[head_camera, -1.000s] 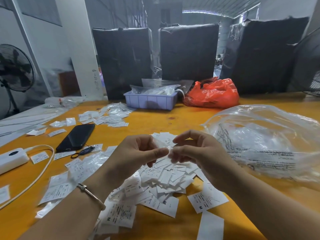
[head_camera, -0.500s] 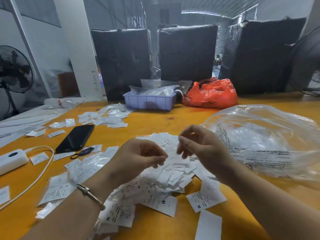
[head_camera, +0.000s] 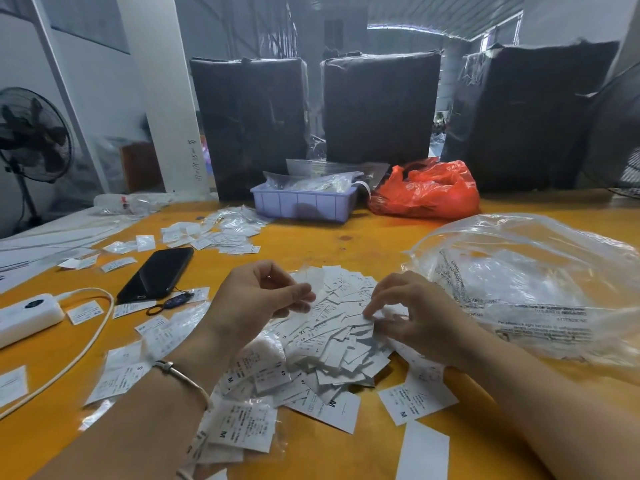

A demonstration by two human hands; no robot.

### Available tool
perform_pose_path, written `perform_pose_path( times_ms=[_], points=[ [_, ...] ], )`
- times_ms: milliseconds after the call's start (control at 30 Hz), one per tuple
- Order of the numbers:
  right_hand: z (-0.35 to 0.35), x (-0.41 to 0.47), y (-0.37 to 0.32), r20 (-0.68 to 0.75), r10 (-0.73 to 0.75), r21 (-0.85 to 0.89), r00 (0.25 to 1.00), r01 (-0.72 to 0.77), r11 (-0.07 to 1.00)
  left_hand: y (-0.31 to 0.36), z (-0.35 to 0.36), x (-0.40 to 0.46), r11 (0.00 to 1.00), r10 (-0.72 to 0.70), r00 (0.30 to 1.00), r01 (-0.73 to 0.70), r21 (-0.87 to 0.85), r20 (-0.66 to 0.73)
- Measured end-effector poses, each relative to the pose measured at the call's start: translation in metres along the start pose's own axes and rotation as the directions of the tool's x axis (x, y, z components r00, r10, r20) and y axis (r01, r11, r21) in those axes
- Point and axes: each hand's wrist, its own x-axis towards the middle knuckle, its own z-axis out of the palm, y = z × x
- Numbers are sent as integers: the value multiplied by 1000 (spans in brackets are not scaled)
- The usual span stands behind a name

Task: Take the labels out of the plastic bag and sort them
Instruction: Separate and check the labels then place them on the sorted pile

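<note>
Sorting at an orange table (head_camera: 346, 455): left hand (head_camera: 256, 303) raised over the loose pile of white labels (head_camera: 325, 344), thumb and forefinger pinched together, held item too blurred to tell. Right hand (head_camera: 412, 317) fingertips curled down, picking at labels on the pile's right side. Readable size letters: S, M, L, XL. Clear plastic bag (head_camera: 533, 289) lies right, printed warning text illegible. Black phone (head_camera: 156, 273) left.

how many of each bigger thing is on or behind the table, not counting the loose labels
black wrapped bales: 3
phone: 1
white power bank: 1
lilac tray: 1
red bag: 1
big clear plastic bag: 1
Total: 8
</note>
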Motion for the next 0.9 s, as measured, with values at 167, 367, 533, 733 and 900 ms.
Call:
perform_pose_path(
  times_ms=[167, 367, 533, 733, 900],
  points=[
    [-6, 2, -1, -36, 4, 117, 999, 0, 993, 0, 2, 0, 999, -34, 998, 33, 13, 57],
    [-15, 1, -6, -11, 192, 498, 981, -161, 852, -3, 1, -1, 998, -33, 995, 27, 63, 89],
    [-21, 3, -6, -27, 392, 722, 919, -254, 644, -2, 0, -2, 997, -24, 998, 19, 75, 63],
    [-27, 2, -10, 35, 403, 848, 915, -241, 473, -6, -1, 0, 997, -3, 995, -5, 76, 95],
    [-26, 0, -15, -6, 329, 841, 944, -173, 513, -5, 1, -1, 998, 18, 987, -28, 61, 160]
  ],
)
